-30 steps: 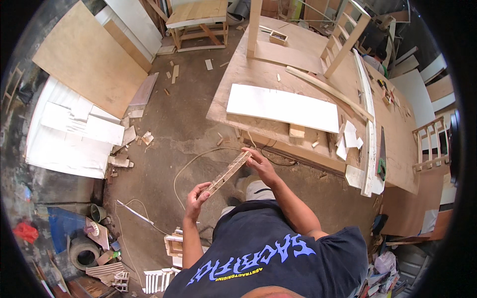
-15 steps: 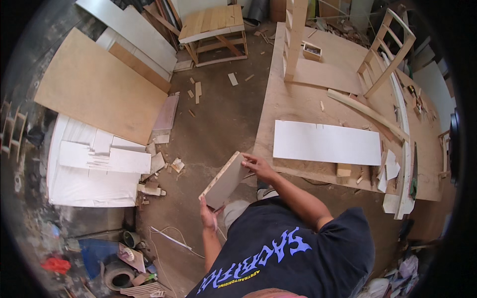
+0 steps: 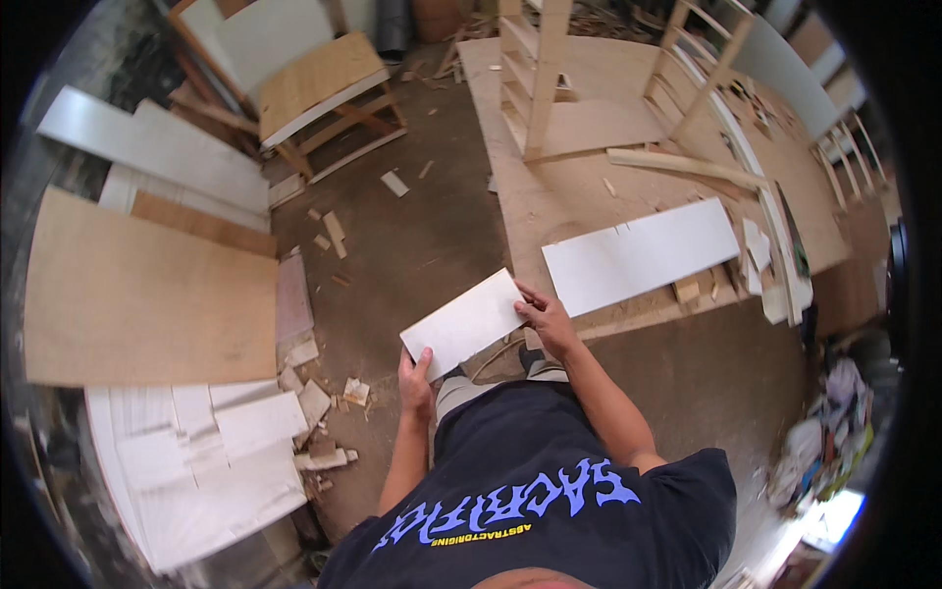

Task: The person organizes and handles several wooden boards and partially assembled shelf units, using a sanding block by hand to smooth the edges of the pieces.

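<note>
Though far from the box (image 3: pixel 563 93) (contents unclear), left hand (image 3: pixel 415 381) and right hand (image 3: pixel 549 322), grip tight on white board (image 3: pixel 463 322)

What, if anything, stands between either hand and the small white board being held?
Nothing visible does. The left hand directly grips the small white board at its left end, the right hand at its right end. The board's underside is hidden.
</note>
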Available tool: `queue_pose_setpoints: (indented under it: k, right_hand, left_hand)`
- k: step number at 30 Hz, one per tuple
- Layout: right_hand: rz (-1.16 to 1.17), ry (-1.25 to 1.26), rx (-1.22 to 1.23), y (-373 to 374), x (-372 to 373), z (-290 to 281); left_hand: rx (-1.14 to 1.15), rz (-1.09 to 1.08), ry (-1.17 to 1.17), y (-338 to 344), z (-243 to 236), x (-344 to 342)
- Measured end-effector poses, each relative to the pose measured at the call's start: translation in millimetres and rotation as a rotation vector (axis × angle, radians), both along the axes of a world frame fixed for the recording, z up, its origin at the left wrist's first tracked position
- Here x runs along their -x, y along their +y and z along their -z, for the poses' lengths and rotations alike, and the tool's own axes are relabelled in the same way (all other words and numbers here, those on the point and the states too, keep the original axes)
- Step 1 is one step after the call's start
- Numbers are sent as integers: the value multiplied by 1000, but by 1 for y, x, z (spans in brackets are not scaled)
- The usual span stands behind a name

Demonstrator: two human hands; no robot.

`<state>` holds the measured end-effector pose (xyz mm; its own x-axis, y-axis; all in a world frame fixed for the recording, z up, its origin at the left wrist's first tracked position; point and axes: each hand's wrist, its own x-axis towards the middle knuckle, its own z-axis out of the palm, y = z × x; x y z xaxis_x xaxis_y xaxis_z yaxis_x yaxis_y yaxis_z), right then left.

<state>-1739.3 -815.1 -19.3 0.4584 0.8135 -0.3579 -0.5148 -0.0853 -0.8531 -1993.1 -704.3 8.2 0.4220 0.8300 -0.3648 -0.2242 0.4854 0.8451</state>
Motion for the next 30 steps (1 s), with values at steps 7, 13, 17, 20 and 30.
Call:
queue_pose_setpoints:
  k: [7, 13, 17, 20, 30]
  right_hand:
    - [414, 98, -102, -31, 52, -39]
    - [701, 98, -54, -81, 101, -26]
    - [904, 57, -12, -125, 112, -34]
    - [1031, 63, 12, -161, 103, -34]
    - [1096, 71, -30, -329, 33, -30]
  left_hand:
    - [-68, 552, -67, 93, -10, -29]
    - [3, 793, -72, 63, -2, -54]
    - [112, 857, -103, 15, 8, -69]
    - [173, 973, -23, -10, 15, -80]
    - [32, 1044, 38, -164, -5, -168]
